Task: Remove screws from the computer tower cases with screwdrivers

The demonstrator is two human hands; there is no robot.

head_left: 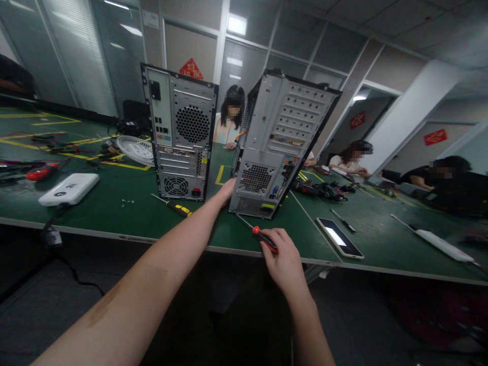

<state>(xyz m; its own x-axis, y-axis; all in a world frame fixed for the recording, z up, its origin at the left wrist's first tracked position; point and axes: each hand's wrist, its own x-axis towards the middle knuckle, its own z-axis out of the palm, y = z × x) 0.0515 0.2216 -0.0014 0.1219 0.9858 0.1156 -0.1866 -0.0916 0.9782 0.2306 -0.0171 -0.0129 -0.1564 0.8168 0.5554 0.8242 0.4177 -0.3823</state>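
Observation:
In the head view two desktop computer cases stand upright with their rear panels toward me. My left hand (229, 188) reaches to the lower left side of the right-hand computer case (263, 147); its fingers are hidden behind the case. My right hand (281, 252) is closed round the red and black handle of a screwdriver (256, 230). The screwdriver's shaft points up and left, with its tip close to the case's bottom edge; whether it touches I cannot tell. The left-hand computer case (182, 137) is beside my left forearm, and a yellow and black screwdriver (179, 208) lies before it.
Several small screws (128, 202) lie on the green table (224, 234) near a white power bank (69, 189). A white basket (136, 149) is farther back. To the right are a phone (339, 237), a pen-like tool (343, 220) and a white stick-shaped device (444, 245). Other people sit across the table.

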